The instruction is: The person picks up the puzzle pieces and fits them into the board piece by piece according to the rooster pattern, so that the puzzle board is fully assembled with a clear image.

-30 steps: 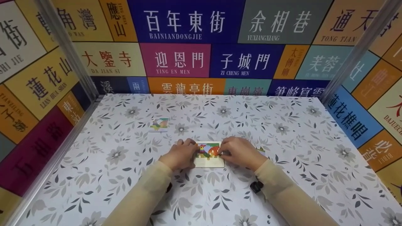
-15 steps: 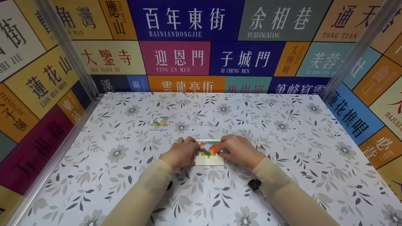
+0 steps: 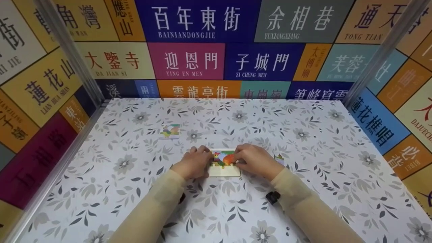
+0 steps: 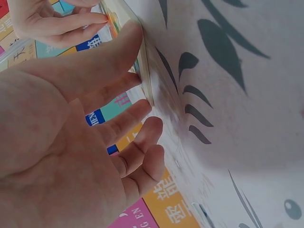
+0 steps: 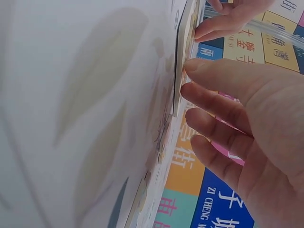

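Nearest you: both sleeves run in from the bottom edge, w/ a small black clip thing (image 3: 273, 197) on the surface (image 3: 303, 216) by your right forearm. Hands sit close together, one on each side of the puzzle board (image 3: 225, 170). Left hand (image 3: 194, 163) has fingers laid fairly straight along the board's left edge, pressing, not curled round it. Right hand (image 3: 253, 160) has thumb and fingertips down on the coloured piece (image 3: 225, 158) in the board's upper part; can't tell if it's pinching or just pressing.

Vs a sec ago: hardly anything has moved. Hands and board sit slightly further from you, that's probably head cam drift. The piece looks seated flatter in the frame now, so I'd judge you're in the press-in stage, not fetching.

Room: one loose piece (image 3: 279, 158) just beside your right hand, half hidden by it. Another loose piece (image 3: 170, 131) further out to the left, well apart. Beyond that, lots of bare floral surface to the back wall (image 3: 209, 57); metal posts at both far corners.
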The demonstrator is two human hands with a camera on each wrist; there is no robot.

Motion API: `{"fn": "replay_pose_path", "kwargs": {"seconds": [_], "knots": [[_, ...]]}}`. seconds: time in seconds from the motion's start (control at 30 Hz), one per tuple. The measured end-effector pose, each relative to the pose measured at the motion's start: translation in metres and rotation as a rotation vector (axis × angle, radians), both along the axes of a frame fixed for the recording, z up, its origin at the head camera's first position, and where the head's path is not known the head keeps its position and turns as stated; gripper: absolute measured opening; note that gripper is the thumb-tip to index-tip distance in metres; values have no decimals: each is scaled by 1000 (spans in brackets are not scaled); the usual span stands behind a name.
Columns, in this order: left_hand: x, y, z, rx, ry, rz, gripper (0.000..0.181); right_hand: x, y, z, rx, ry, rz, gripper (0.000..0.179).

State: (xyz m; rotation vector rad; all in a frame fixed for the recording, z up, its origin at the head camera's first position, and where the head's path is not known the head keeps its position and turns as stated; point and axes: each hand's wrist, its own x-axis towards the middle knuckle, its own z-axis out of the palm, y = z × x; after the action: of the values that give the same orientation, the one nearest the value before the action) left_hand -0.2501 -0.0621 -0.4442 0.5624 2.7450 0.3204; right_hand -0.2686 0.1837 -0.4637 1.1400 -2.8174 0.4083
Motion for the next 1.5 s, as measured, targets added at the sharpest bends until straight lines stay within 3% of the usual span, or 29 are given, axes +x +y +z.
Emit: {"fn": "replay_pose_path", "kwargs": {"seconds": [0.2, 0.37, 0.9, 1.13, 1.37, 1.5], "knots": [[-1, 1, -2, -7, 0, -10, 57, 1, 6, 3, -19, -71, -20, 19], [-2, 2, -1, -19, 9, -25, 55, 0, 16, 8, -45, -111, -81, 17], [0, -2, 0, 32, 9, -11, 56, -2, 32, 9, -39, -38, -191, 14], [0, -2, 1, 28, 5, -19, 56, -9, 36, 4, -53, -58, -205, 13], [0, -1, 2, -10, 21, -38, 61, -14, 37, 0, -22, -129, -241, 13], [0, -2, 3, -3, 30, -37, 59, -16, 37, 0, -28, -119, -230, 12]]}}
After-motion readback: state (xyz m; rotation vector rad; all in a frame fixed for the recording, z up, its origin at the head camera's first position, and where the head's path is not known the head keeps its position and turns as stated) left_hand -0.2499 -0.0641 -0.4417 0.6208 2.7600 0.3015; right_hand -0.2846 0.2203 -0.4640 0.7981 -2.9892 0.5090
